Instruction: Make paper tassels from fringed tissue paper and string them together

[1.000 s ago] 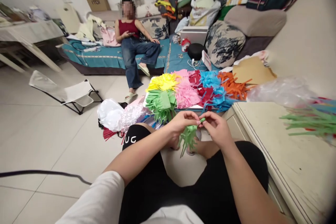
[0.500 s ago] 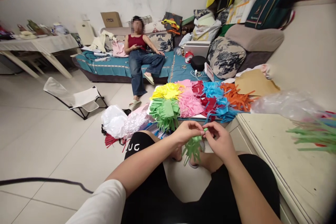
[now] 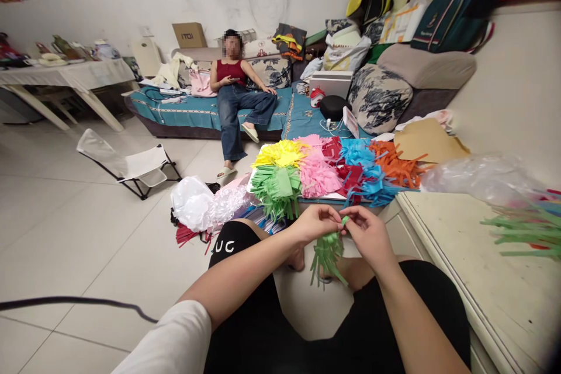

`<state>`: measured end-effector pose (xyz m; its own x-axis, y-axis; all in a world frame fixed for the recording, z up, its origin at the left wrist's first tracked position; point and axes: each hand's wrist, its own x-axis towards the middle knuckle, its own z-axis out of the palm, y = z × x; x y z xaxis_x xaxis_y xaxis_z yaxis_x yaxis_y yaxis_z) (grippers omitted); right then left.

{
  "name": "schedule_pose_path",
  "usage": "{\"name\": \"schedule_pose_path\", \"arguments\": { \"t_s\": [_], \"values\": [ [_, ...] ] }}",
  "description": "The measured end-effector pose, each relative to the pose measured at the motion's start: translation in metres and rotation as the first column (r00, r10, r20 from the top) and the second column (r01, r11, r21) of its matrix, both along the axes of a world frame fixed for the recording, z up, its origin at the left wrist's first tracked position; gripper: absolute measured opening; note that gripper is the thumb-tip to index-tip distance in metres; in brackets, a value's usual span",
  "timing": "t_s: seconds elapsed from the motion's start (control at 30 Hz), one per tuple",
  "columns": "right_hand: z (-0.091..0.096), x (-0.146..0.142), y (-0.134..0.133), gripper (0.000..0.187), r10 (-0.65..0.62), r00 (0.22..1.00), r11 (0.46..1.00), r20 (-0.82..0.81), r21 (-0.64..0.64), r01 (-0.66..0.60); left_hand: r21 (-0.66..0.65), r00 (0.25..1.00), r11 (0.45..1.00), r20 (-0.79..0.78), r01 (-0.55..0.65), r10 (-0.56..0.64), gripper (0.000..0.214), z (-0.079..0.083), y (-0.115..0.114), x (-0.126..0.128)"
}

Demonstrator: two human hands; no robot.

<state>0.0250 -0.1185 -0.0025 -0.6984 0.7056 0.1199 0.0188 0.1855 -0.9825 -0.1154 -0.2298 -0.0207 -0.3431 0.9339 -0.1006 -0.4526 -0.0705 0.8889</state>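
Between my knees hangs a green paper tassel (image 3: pixel 328 254), its cut strips pointing down. My left hand (image 3: pixel 316 223) pinches it near its top. The fingertips of my right hand (image 3: pixel 363 232) close on its twisted upper end, right beside the left fingertips. Just beyond my hands lie piles of fringed paper: a green pile (image 3: pixel 276 187), a yellow pile (image 3: pixel 280 153), a pink pile (image 3: pixel 319 175), a blue pile (image 3: pixel 377 181) and an orange pile (image 3: pixel 397 163). Dark red fringes show among them.
A cream cabinet (image 3: pixel 477 245) at my right bears loose green strips (image 3: pixel 521 231) and clear plastic (image 3: pixel 477 178). Plastic bags (image 3: pixel 193 203) lie on the floor left of the piles. A folding chair (image 3: pixel 135 163) stands farther left. A person (image 3: pixel 232 87) sits on the sofa (image 3: pixel 175 111).
The green tassel has swung slightly and now hangs with its strips more spread and lower. Both hands keep their pinch, with small finger shifts. The view has tilted slightly.
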Motion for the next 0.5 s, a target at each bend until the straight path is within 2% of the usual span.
{"name": "schedule_pose_path", "arguments": {
  "t_s": [0.13, 0.23, 0.33, 0.5],
  "values": [
    [0.007, 0.000, -0.003, 0.019, -0.012, 1.000, 0.997, 0.006, -0.072, 0.012, -0.018, 1.000, 1.000, -0.018, 0.023, -0.023, 0.067, -0.005, 0.001, -0.003],
    [0.010, 0.001, -0.001, 0.019, 0.030, 1.000, 0.990, 0.007, -0.138, -0.028, -0.014, 0.994, 0.996, 0.061, 0.092, -0.091, 0.072, -0.004, -0.002, -0.009],
    [0.011, 0.005, 0.004, 0.018, 0.130, 0.991, 0.973, 0.027, -0.197, -0.122, -0.031, 0.975, 0.979, 0.097, 0.203, -0.199, 0.075, -0.001, -0.005, -0.017],
    [0.013, 0.018, 0.012, 0.021, 0.316, 0.949, 0.940, 0.004, -0.137, -0.312, -0.030, 0.963, 0.967, 0.108, 0.252, -0.248, 0.073, 0.007, -0.009, -0.023]
  ]
}}
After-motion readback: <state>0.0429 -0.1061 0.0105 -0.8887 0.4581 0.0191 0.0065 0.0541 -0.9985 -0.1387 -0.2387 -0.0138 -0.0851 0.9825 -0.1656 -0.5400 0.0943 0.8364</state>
